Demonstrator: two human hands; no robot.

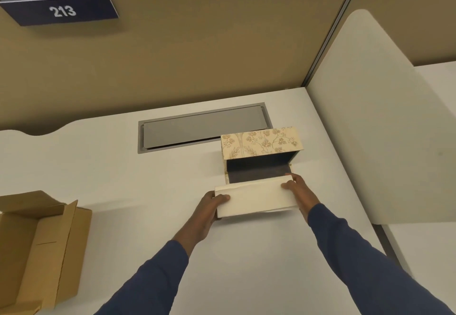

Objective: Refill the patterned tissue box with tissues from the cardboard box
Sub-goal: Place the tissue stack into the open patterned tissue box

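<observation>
— What have you got in your hands?

— From the head camera: my left hand [209,207] and right hand [297,190] clasp the two ends of a cream tissue stack [255,198], thumbs on top, holding it just in front of the patterned tissue box [261,143].

— And the box?

— It lies on its side on the white desk [123,166], dark open interior facing me, partly over the grey cable hatch [197,127].

— The cardboard box?

— The cardboard box [37,248] sits open at the desk's left edge, well apart. A sign reading 213 [61,10] hangs on the partition.
</observation>
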